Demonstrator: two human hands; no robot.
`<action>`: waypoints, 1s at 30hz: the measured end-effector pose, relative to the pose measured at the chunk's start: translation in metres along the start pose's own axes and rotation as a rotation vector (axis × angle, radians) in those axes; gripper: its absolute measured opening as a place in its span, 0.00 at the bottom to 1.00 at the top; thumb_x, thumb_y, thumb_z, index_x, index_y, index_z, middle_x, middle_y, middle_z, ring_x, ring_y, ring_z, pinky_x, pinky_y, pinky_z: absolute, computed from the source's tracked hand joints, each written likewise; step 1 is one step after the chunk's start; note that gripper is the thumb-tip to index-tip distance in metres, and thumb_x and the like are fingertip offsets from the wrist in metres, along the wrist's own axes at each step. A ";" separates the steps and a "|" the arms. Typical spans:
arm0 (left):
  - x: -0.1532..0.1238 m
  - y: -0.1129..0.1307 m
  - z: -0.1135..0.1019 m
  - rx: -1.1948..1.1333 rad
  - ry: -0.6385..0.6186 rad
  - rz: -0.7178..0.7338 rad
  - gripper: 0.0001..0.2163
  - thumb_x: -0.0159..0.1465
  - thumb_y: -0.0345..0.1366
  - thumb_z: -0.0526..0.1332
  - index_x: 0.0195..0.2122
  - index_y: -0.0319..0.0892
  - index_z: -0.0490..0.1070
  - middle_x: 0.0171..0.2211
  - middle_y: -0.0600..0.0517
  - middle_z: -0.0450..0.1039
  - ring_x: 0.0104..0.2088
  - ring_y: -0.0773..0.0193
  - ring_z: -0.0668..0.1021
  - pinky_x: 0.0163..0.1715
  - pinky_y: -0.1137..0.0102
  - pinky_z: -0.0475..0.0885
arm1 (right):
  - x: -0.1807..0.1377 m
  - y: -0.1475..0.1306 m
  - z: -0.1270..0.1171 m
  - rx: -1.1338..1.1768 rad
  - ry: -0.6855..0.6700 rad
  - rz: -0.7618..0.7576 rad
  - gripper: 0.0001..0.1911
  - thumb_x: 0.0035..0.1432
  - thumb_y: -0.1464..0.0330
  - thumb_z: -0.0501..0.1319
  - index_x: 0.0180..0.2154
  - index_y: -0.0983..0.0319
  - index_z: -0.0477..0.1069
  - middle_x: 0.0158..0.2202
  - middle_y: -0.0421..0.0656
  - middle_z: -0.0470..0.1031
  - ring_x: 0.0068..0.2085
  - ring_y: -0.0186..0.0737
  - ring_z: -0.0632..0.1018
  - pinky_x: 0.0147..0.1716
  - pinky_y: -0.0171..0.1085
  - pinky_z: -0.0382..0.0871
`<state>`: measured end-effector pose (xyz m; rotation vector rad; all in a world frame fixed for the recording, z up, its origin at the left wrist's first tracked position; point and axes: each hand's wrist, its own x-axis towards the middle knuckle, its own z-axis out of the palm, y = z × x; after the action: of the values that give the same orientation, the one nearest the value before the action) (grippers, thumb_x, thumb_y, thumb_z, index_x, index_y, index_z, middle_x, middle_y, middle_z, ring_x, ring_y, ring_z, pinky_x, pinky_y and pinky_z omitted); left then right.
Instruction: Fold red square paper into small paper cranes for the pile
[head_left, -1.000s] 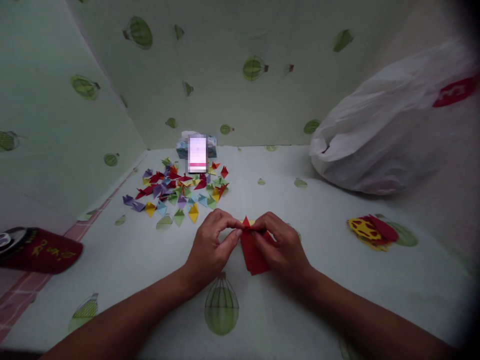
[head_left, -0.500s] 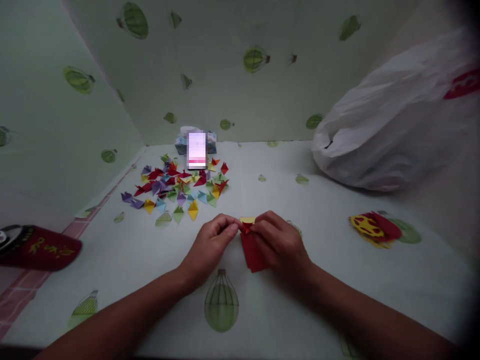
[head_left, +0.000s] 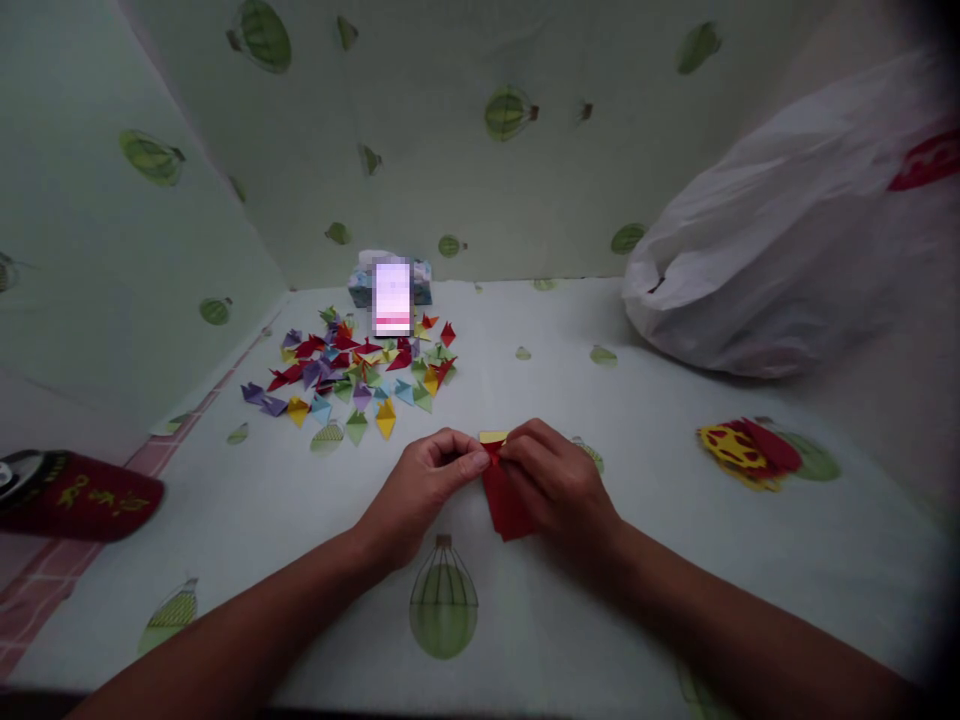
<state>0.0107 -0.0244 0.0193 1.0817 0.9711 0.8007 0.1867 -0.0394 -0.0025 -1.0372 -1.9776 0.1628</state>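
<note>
My left hand [head_left: 433, 480] is closed in a pinch, thumb against fingers, on the left edge of a small red piece of folded paper [head_left: 492, 452]. On the opposite edge my right hand [head_left: 561, 480] pinches the same piece, and its fingers hide part of it. Beneath the hands lies red paper [head_left: 508, 512], partly covered by the right hand. A strip of yellow paper [head_left: 493, 437] shows at its far end.
Many small colourful folded paper pieces [head_left: 356, 397] spread at the back left, before a lit phone [head_left: 393, 298] and a tissue box [head_left: 363, 290]. A red can [head_left: 90, 497] lies at left. Right are a white plastic bag [head_left: 750, 250] and red-and-yellow cutouts [head_left: 739, 450].
My left thumb has shifted slightly right over the small red fold, and my right fingers have moved a little left. Both hands keep their pinch.
</note>
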 end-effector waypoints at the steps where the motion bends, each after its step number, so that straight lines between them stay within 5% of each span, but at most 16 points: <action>1: 0.000 0.001 -0.001 0.029 0.009 0.003 0.09 0.57 0.40 0.67 0.30 0.40 0.72 0.30 0.53 0.71 0.32 0.66 0.71 0.36 0.70 0.66 | 0.000 0.000 0.000 0.012 -0.006 0.009 0.10 0.65 0.75 0.53 0.30 0.61 0.68 0.31 0.45 0.71 0.30 0.38 0.73 0.28 0.37 0.68; 15: 0.008 0.007 -0.015 0.162 0.149 0.061 0.08 0.53 0.39 0.64 0.24 0.40 0.74 0.24 0.54 0.72 0.28 0.65 0.71 0.33 0.69 0.65 | 0.017 -0.008 0.006 0.067 -0.142 0.198 0.08 0.58 0.78 0.56 0.29 0.61 0.68 0.30 0.41 0.72 0.31 0.37 0.73 0.31 0.36 0.65; 30: 0.033 0.008 -0.048 0.241 0.236 0.106 0.12 0.53 0.43 0.64 0.20 0.39 0.74 0.20 0.55 0.69 0.23 0.68 0.67 0.29 0.70 0.62 | 0.056 0.022 0.043 0.151 -0.219 0.125 0.10 0.59 0.79 0.59 0.33 0.62 0.77 0.34 0.43 0.75 0.36 0.38 0.75 0.39 0.37 0.67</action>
<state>-0.0223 0.0236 0.0106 1.2737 1.2415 0.9294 0.1527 0.0268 -0.0031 -1.0813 -2.0577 0.5056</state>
